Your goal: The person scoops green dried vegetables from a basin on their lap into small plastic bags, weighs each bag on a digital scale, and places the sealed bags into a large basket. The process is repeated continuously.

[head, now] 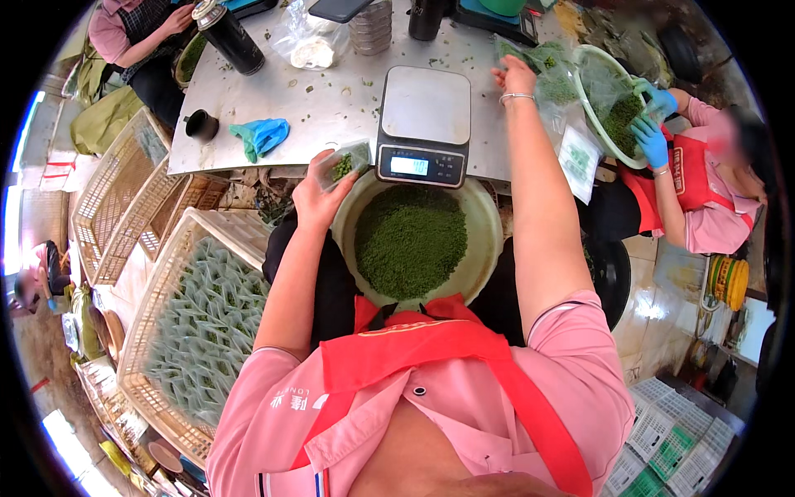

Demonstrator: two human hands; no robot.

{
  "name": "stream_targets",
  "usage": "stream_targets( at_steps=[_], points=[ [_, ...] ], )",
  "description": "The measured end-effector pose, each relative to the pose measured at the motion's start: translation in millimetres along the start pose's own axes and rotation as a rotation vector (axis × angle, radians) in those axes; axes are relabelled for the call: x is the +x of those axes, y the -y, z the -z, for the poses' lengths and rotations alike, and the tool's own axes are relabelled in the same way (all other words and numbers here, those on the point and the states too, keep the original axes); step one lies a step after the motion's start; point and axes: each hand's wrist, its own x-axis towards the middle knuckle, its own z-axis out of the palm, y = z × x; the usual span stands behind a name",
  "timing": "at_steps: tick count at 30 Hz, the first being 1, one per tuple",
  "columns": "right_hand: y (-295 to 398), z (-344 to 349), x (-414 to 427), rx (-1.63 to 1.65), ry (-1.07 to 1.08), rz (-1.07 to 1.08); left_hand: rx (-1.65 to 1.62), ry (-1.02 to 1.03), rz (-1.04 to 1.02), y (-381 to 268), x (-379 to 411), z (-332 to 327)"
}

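My left hand (312, 194) holds a small clear plastic bag (345, 164) with some green peppercorn-like berries in its bottom. It is just left of a digital kitchen scale (426, 109), whose plate carries nothing and whose display is lit. My right hand (517, 76) reaches past the scale, fingers bent, beside filled clear bags (554, 77) on the table; whether it grips anything cannot be made out. Between my knees, below the scale, rests a wide pale basin (490, 217) with a heap of small green berries (410, 242).
On the metal table (292, 99) are a black flask (230, 38), a black mug (202, 125) and a crumpled blue-green glove (261, 138). A plastic crate (202, 441) at left holds many filled bags. At right, a blue-gloved co-worker (702, 168) handles a pale green basin (587, 112).
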Motion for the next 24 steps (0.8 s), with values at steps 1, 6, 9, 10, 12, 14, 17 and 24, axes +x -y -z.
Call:
stream_targets(
  at_steps=[1,6,9,10,12,14,17,24],
  points=[
    [7.3,-6.8,-14.1,0.041,0.034,0.027,0.008,-0.002,0.028,0.0,-3.0,2.3],
    [47.9,-23.7,-166.9,0.073,0.261,0.192,0.118,-0.067,-0.042,12.5,-9.5,4.9],
    [29.5,-15.8,-243.7,-0.216,0.379,0.303,-0.122,-0.007,0.168,-0.9,-10.6,12.8],
    [24.8,-16.6,-258.6,-0.245,0.429,0.260,-0.086,-0.074,0.105,1.0,-12.5,17.0],
    [4.3,-13.1,-277.9,-0.307,0.543,0.181,-0.106,-0.209,-0.011,12.1,-20.9,34.0],
    [-15.9,1.4,-283.7,-0.420,0.596,0.400,-0.387,-0.286,0.052,22.2,-37.7,63.3],
    [-11.6,20.8,-327.2,-0.326,0.507,0.269,-0.317,-0.423,0.111,23.6,-79.9,144.6],
    [-92.5,58.9,-376.8,-0.549,0.894,0.009,0.501,-0.853,0.501,84.8,-225.3,372.3]
  ],
)
